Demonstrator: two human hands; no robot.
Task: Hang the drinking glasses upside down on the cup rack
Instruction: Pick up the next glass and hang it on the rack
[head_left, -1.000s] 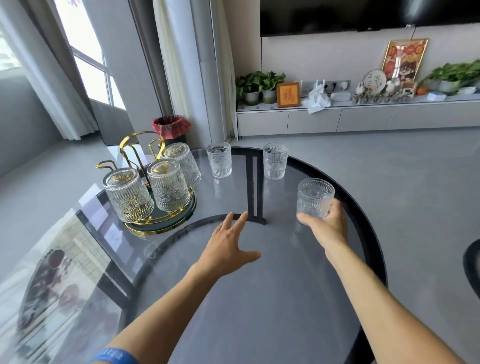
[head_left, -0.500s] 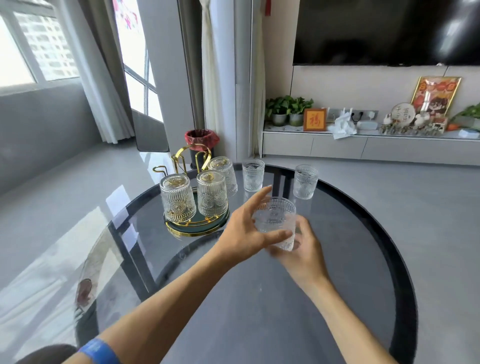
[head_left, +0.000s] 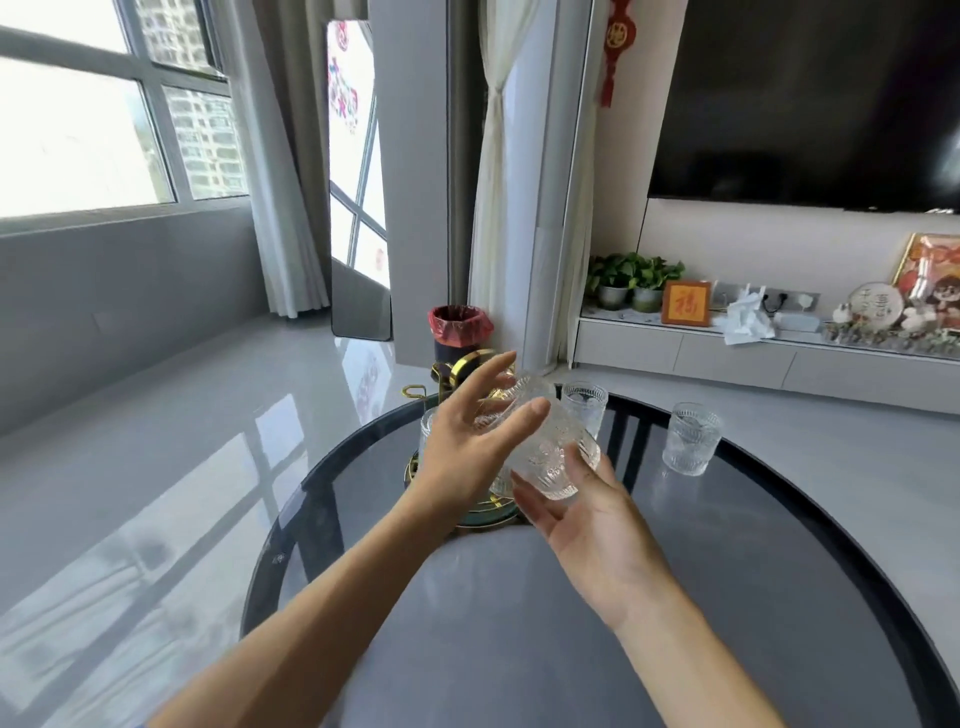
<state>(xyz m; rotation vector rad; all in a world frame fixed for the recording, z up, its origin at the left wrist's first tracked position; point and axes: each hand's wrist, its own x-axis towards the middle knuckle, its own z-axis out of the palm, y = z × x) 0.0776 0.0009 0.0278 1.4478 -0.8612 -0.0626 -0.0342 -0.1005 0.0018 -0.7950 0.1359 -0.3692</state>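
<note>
Both hands are cradling a ribbed clear drinking glass (head_left: 545, 447) above the round dark glass desk (head_left: 779, 571), near the gold wire cup rack (head_left: 457, 370): the left hand (head_left: 467, 452) is cupping it loosely, fingers spread, while the right hand (head_left: 587, 525) is supporting it underneath. Tip it fully mouth-down before lowering it onto a free peg.

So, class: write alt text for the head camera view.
Two bare hands, left hand and right hand, tilt a ribbed glass above a gold cup rack on a round dark table; two upright glasses stand behind.
</note>
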